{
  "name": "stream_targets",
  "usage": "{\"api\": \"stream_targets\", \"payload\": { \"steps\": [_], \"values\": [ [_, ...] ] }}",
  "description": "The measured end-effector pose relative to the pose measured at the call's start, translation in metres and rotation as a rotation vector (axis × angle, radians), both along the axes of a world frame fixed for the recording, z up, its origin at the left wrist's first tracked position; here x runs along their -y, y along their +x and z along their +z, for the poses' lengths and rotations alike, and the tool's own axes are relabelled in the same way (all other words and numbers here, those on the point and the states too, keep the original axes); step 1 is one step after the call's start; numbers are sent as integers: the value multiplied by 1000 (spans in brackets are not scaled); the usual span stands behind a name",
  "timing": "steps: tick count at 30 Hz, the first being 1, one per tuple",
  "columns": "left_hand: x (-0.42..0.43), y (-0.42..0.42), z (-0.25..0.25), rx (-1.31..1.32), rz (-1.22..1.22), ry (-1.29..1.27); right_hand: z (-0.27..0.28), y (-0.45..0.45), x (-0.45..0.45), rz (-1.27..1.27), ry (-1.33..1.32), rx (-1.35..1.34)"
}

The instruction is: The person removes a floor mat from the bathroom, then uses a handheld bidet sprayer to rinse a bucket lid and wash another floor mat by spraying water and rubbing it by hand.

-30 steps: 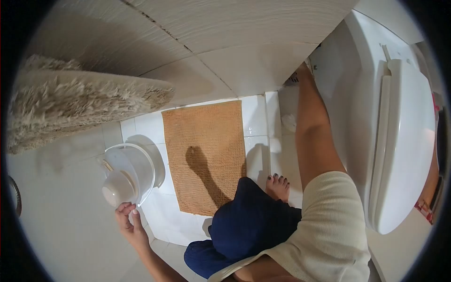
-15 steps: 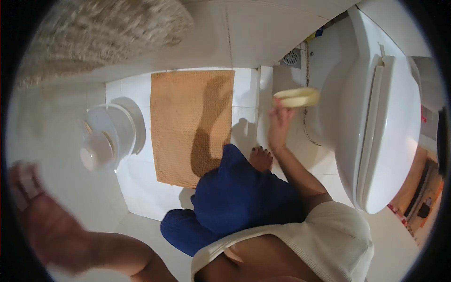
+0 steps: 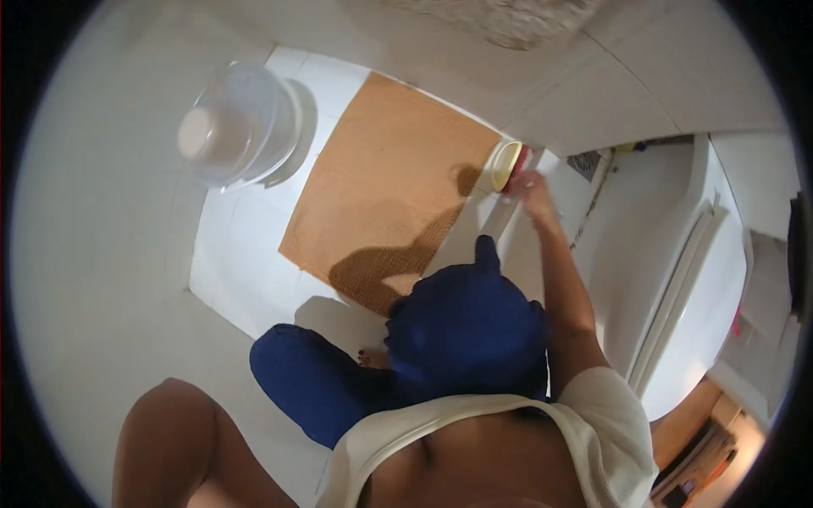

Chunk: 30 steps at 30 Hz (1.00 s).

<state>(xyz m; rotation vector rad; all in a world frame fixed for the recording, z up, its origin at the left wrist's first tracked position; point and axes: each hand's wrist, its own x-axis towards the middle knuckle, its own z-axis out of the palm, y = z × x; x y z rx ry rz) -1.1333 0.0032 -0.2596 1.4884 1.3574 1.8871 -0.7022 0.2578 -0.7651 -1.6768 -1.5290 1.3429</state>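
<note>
My right hand (image 3: 532, 192) reaches forward over the low white ledge beside the mat. Its fingers, slightly blurred, are closed at the lower right end of a small oval yellow-and-red thing (image 3: 506, 166) that looks like a scrub brush. The pale yellow rim faces the mat, and the red part is on the hand's side. Right under it lies the corner of the orange-brown textured mat (image 3: 385, 173). Of my left arm only the bent elbow (image 3: 174, 423) shows at the lower left; the left hand is out of sight.
A translucent bucket (image 3: 275, 118) with a pale dipper (image 3: 199, 134) stands on the white tiles by the left wall. To the right is a white toilet (image 3: 669, 288) with its lid down. A floor drain (image 3: 584, 163) lies behind my right hand.
My right hand has carried the brush-like thing from near the toilet forward to the mat's corner, and its red side now shows. My left hand has left the view. The camera has turned.
</note>
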Motion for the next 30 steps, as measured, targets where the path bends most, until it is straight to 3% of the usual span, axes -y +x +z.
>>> {"api": "stream_targets", "payload": {
  "steps": [1, 2, 3, 4, 6, 9, 11, 14, 25, 30],
  "values": [
    [16, -7, 3, 2, 29, -5, 46, -2, -5, -138, 60, -156],
    [31, -13, 6, 4, 54, -12, 160, -36, 4, -162, 210, 22],
    [45, -19, 9, 0, 77, -21, 233, -54, 8, -193, 198, -223],
    [58, -24, 12, -2, 103, -29, 300, -68, 19, -93, 316, -163],
    [85, -28, 22, -11, 153, -44, 374, -57, 35, 233, 736, -477],
    [119, -30, 36, -27, 237, -67, 449, -58, 69, 657, 1025, -709],
    [134, -28, 44, -39, 271, -72, 475, -69, 86, 904, 1090, -806],
    [146, -28, 44, -36, 302, -66, 493, -84, 101, 1063, 1132, -844],
    [132, -29, -46, 87, 325, 58, 484, -88, 111, 1161, 1234, -900],
    [126, -34, -59, 151, 292, 45, 491, -83, 117, 1125, 1222, -886]
  ]
}}
